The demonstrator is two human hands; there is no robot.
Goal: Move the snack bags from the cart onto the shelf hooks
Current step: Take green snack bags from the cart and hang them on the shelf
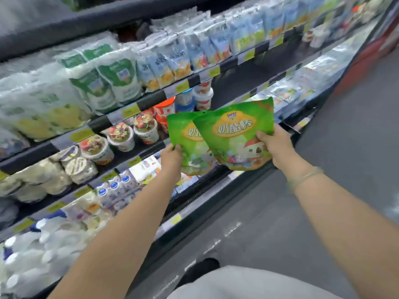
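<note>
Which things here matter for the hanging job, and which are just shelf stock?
In the job:
- front green bag, in right hand
- rear green bag, in left hand

Just stock:
- yogurt cups
- green-and-white pouches
- blue pouches

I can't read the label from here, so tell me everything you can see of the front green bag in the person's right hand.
The front green bag is a glossy plastic pouch with an orange oval label bearing white characters and a cartoon animal near the bottom. It is held in the air, tilted, before the chilled shelves. The right hand grips its right edge. It overlaps a matching second bag, which the left hand holds. Its top seal looks intact.
</note>
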